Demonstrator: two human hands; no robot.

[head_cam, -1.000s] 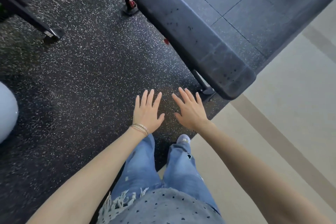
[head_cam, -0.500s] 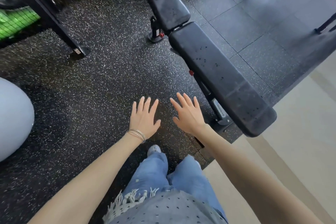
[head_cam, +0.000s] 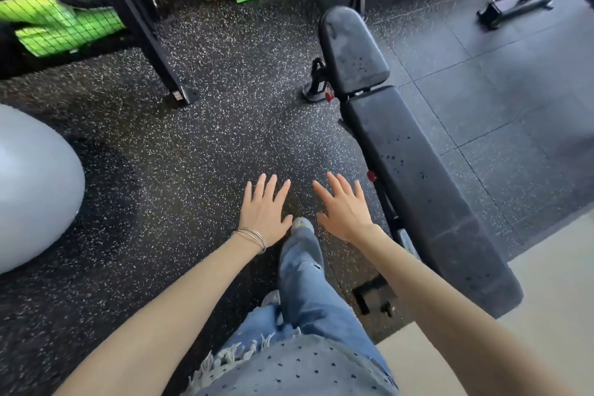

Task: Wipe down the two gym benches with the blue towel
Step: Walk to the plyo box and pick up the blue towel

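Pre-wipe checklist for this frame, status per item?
1. Blue towel located: not ok, none in view.
2. Left hand free: ok, fingers straight, holds nothing.
3. Right hand free: ok, fingers spread, holds nothing.
4. Bench near: ok, it stands just right of the right hand, probably reachable.
5. Bench top bare: ok, nothing lies on it; dark specks show on the pad.
6. Second bench located: cannot tell, only one is plainly shown.
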